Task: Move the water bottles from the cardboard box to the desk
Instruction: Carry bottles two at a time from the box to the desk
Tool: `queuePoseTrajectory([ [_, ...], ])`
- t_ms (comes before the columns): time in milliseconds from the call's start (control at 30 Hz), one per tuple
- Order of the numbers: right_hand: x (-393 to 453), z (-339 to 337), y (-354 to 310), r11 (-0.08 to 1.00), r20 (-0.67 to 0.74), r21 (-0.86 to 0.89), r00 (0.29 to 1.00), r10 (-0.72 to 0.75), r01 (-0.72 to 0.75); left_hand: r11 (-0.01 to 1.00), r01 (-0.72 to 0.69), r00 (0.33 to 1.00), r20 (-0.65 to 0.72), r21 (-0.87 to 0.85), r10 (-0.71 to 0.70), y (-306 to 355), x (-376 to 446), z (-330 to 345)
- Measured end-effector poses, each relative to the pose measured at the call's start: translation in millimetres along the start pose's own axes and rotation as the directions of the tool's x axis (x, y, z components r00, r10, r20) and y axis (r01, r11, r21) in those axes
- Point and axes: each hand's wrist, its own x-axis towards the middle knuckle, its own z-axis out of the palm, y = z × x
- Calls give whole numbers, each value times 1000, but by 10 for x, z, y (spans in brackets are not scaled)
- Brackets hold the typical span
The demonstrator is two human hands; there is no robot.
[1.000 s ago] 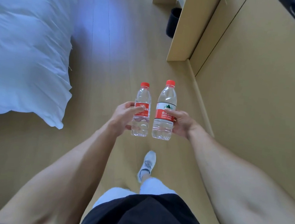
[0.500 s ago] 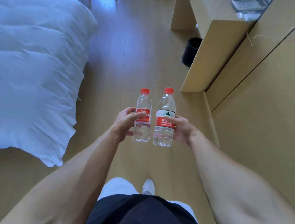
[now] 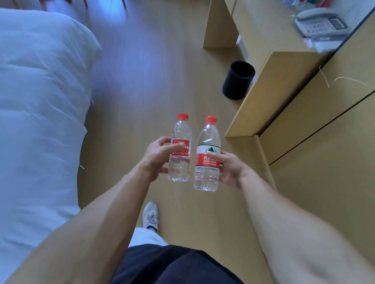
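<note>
Water bottles carried upright over the floor

Water bottles, both clear with red caps and red labels, stand upright side by side in our hands. Our left hand (image 3: 156,159) curls round the smaller bottle (image 3: 180,149); our right hand (image 3: 230,169) grips the taller bottle (image 3: 208,154), which bears a green mountain mark. Both arms reach forward above the wooden floor (image 3: 156,80), the worktop (image 3: 265,24) ahead to the right.
</note>
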Motion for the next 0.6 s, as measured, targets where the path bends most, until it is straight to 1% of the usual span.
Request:
queuePoseTrajectory([
  [167, 573, 286, -495, 997, -27, 79, 1000, 4, -1, 999, 36, 996, 78, 38, -39, 576, 752, -327],
  [300, 989, 453, -871, 991, 6, 130, 1000, -18, 17, 996, 47, 993, 109, 73, -55, 948, 1235, -542],
  [433, 1420, 502, -1262, 984, -27, 171, 999, -38, 42, 995, 67, 989, 130, 74, -76, 1245, 1722, -690],
  [600, 1988, 460, -1748, 985, -74, 165, 996, -43, 55, 994, 68, 983, 164, 88, -81, 1622, 2382, -794],
])
